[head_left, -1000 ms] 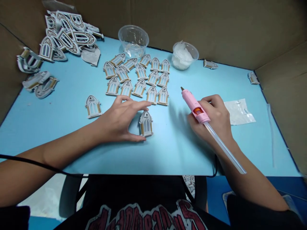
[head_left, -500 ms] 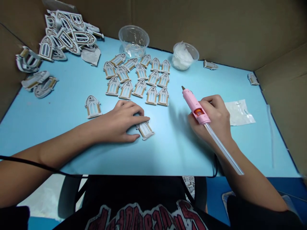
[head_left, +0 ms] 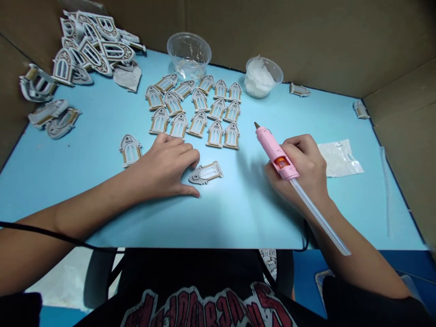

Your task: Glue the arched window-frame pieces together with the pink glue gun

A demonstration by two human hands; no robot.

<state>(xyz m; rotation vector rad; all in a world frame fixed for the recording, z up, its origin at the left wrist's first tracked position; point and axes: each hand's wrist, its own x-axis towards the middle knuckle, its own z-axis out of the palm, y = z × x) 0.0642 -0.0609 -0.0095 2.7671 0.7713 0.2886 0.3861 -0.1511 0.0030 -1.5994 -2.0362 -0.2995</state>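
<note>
On the blue table lies a small arched window piece (head_left: 206, 173), on its side with its tip toward my left hand (head_left: 173, 165). That hand rests just left of the piece, thumb spread from the curled fingers, holding nothing. My right hand (head_left: 301, 170) is wrapped round a pink glue gun (head_left: 276, 153), whose nozzle points up and left and whose clear glue stick sticks out behind. Another arched window piece (head_left: 130, 150) lies beyond my left forearm. Several more arched pieces (head_left: 198, 124) lie in rows near the middle of the table.
A heap of larger white window frames (head_left: 97, 47) fills the back left corner. Two clear tubs, one with scraps (head_left: 189, 54) and one with white material (head_left: 260, 78), stand at the back. A plastic bag (head_left: 340, 157) lies at the right. Cardboard walls (head_left: 306, 41) enclose the table.
The window piece by my left hand has turned onto its side, and my left fingers have come off it. The glue gun has shifted slightly left.
</note>
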